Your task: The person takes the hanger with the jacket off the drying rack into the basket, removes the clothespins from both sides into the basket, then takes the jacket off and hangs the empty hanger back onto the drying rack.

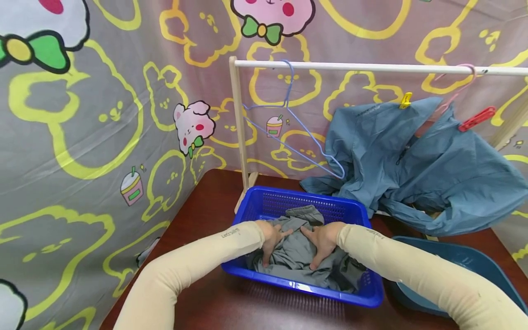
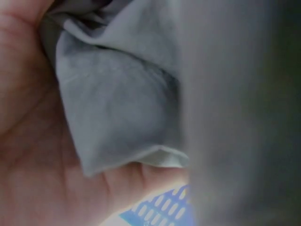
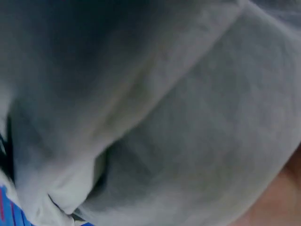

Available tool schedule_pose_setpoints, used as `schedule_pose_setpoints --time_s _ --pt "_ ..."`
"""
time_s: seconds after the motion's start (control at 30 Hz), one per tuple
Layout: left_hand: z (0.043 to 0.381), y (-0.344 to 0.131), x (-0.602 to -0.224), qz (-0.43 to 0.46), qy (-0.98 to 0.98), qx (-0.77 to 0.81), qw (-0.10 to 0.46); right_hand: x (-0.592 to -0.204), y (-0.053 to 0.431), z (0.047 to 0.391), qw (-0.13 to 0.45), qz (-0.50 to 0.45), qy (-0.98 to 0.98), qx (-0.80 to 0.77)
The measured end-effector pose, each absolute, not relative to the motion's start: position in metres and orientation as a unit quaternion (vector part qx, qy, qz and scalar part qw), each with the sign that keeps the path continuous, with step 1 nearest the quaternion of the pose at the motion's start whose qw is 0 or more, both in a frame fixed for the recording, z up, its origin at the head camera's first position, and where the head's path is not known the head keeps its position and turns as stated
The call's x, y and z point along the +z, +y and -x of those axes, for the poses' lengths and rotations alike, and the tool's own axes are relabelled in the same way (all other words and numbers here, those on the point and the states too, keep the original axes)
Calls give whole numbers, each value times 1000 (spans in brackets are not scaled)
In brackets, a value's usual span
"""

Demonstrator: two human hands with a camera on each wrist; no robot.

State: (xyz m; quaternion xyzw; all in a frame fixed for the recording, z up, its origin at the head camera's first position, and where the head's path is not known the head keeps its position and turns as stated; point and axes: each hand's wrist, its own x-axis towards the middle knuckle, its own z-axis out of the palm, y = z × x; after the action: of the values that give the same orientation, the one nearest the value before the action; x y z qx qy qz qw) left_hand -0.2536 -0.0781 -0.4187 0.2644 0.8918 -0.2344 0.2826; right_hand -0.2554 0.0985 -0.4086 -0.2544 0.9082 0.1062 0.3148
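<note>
A crumpled grey garment (image 1: 294, 250) lies in a blue plastic basket (image 1: 303, 288). My left hand (image 1: 272, 239) presses into its left side, thumb spread from the fingers. In the left wrist view, a fold of grey cloth (image 2: 117, 108) rests against the palm (image 2: 33, 141). Opposite it, my right hand (image 1: 323, 240) touches the garment's right side, thumb and fingers spread apart. Grey fabric (image 3: 202, 122) fills most of the right wrist view, with only a bit of skin at the lower right corner. Cloth partly hides the fingertips of both hands.
Behind the basket stands a rack with a white rail (image 1: 354, 68). From it hang a blue hanger (image 1: 288, 107) and a blue jacket (image 1: 371, 151), with a yellow clip (image 1: 406, 100) and a red clip (image 1: 477, 119). A teal basin (image 1: 466, 256) sits at right on the brown table (image 1: 206, 206).
</note>
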Motion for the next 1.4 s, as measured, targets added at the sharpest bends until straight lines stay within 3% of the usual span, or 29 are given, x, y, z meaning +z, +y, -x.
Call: schedule_pose_setpoints --time_s 0.4,0.63,0.87,1.0,1.1,1.4 --pt "256 -71 -413 -260 896 -229 276 -403 103 255 312 252 908 121" --pt "263 -78 -377 -270 909 -137 285 -378 109 256 306 280 908 62" --pt "264 -87 -336 -334 910 -34 242 -348 130 252 264 346 901 -4" --pt "275 -103 -323 -368 903 97 200 -331 149 249 254 357 897 -68" --pt "289 -117 -320 -364 901 192 136 -318 166 249 241 359 895 -110" --pt "331 -150 -328 -176 902 387 -76 -284 227 242 152 328 916 -172"
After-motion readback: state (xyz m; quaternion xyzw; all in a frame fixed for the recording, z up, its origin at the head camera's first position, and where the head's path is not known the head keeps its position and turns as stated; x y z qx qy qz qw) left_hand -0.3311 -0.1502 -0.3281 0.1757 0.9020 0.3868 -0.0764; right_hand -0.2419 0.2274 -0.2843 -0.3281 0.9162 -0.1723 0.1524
